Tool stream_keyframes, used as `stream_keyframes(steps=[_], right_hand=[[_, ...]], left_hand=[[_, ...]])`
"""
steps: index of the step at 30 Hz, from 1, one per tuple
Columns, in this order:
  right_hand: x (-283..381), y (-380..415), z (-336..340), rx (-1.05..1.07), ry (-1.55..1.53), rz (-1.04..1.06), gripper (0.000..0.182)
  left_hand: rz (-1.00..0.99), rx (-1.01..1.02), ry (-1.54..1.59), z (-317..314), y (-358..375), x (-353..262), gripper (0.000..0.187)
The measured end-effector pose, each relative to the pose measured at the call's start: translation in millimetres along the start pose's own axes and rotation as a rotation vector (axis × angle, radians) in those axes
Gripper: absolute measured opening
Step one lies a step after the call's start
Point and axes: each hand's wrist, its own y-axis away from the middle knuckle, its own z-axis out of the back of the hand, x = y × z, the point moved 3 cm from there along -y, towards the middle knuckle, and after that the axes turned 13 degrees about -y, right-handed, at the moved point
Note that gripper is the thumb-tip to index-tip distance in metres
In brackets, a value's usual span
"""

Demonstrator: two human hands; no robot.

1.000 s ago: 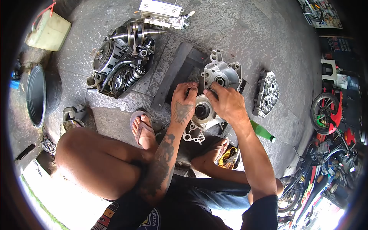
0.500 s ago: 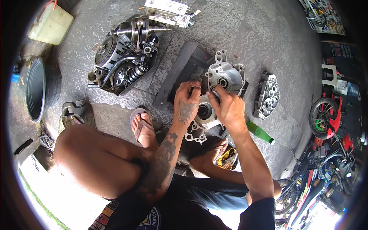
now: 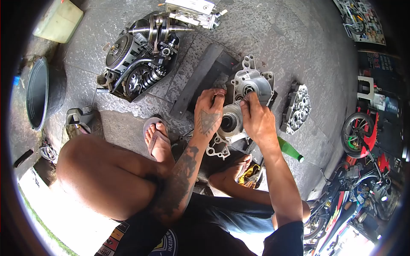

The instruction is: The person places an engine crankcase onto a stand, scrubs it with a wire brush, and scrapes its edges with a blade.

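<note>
A silver engine crankcase half [image 3: 260,84] lies in front of me on a dark wooden frame [image 3: 198,81]. It has a small bearing [image 3: 248,89] in its upper part and a larger round bore [image 3: 229,123] lower down. At its left edge, my left hand [image 3: 209,112] is closed with the fingers curled over the rim. My right hand [image 3: 259,119] reaches in from the right, thumb and fingers pinched together just below the small bearing. Whatever lies between those fingertips is hidden.
Left on the floor sits a pan of engine parts [image 3: 141,64] with a crankshaft. Another metal casting [image 3: 297,109] and a green bottle [image 3: 290,149] are at the right. A metal block [image 3: 192,10], black bucket [image 3: 38,94] and motorcycles [image 3: 356,136] stand farther out.
My right hand's fingers have drawn closer together over the crankcase, near the small bearing, and the hand has shifted slightly right. My left hand stays at the crankcase's edge. The view has shifted slightly.
</note>
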Motion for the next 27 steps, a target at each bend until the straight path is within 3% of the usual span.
stream_keyframes(steps=[3, 6, 11, 27], right_hand=[[1.2, -0.9, -0.9, 0.000, -0.004, 0.008, 0.016], [0.5, -0.1, -0.8, -0.064, 0.010, 0.080, 0.018], [1.9, -1.5, 0.3, -0.007, 0.015, 0.001, 0.014], [-0.5, -0.6, -0.2, -0.055, -0.066, 0.103, 0.016]], left_hand=[[-0.026, -0.018, 0.002, -1.2, 0.4, 1.9, 0.027], [0.095, -0.012, 0.037, -2.9, -0.6, 2.7, 0.028], [0.119, -0.002, 0.051, -1.9, -0.3, 1.0, 0.028], [0.092, 0.008, -0.005, -1.9, -0.4, 1.9, 0.026]])
